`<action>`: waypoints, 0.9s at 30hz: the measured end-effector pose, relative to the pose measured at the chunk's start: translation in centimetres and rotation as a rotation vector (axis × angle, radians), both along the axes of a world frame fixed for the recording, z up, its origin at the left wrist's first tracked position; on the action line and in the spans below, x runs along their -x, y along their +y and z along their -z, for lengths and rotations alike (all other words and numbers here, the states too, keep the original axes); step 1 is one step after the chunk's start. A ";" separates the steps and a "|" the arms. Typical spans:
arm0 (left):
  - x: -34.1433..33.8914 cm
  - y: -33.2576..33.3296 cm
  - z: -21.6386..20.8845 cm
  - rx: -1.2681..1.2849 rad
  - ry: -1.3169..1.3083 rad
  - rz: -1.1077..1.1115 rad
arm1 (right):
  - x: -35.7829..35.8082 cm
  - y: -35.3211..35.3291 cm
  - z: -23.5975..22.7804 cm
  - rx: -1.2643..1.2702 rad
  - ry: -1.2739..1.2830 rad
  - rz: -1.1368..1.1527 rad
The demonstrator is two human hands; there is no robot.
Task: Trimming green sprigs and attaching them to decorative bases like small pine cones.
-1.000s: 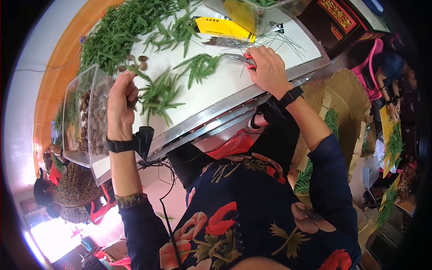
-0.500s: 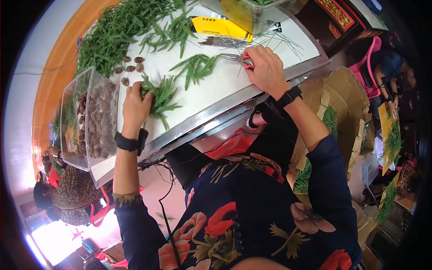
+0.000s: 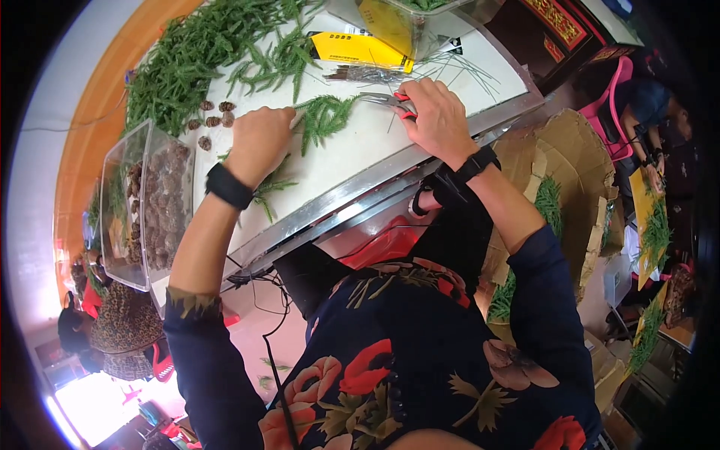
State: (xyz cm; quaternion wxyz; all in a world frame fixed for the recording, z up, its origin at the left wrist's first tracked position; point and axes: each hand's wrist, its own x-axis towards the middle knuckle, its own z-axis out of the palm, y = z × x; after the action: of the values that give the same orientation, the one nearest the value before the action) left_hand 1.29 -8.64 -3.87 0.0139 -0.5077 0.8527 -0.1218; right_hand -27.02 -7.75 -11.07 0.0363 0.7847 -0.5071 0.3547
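Observation:
My right hand [image 3: 441, 124] grips needle-nose pliers [image 3: 382, 99] with red handles. Their jaws reach the stem end of a green artificial pine sprig [image 3: 325, 120] lying on the white table. At the sprig's left tips is my left hand [image 3: 259, 141], curled closed with its back up. Its fingertips are mostly hidden, so what they pinch, if anything, cannot be made out. Another pine sprig [image 3: 276, 184] lies partly under that hand and wrist. Several small pine cones [image 3: 214, 121] rest just beyond it.
A clear box of pine cones [image 3: 166, 202] stands at the table's left end. Pine greenery [image 3: 202, 60] is heaped at the back. Yellow packaging [image 3: 360, 49], thin wires [image 3: 476, 71] and another clear bin [image 3: 431, 26] lie farther right. A cardboard box [image 3: 574, 157] stands beside me.
My left hand has let go of the near sprig and moved right and away from me, to the sprig by the pliers. My right hand stays nearly in place, still holding the pliers.

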 end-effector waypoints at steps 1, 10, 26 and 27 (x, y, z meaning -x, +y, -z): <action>-0.1 -0.7 0.8 0.004 -0.001 0.004 | -0.1 0.0 0.0 0.000 -0.001 0.000; 0.5 -1.5 -0.6 -0.034 -0.038 0.048 | 0.1 0.0 -0.4 0.008 -0.154 0.006; 3.1 3.8 -6.4 0.194 0.780 0.186 | -5.0 2.8 -7.0 -1.340 -1.133 -0.642; 3.3 4.2 -6.5 0.104 0.825 0.093 | -5.4 3.5 -7.4 -1.293 -1.182 -0.593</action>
State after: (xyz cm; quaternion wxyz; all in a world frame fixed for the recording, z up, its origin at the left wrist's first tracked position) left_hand -1.97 -4.44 2.59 -0.3600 -0.4748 0.8017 0.0481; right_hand -21.59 -4.27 -3.68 -0.7657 0.4417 -0.3208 0.3402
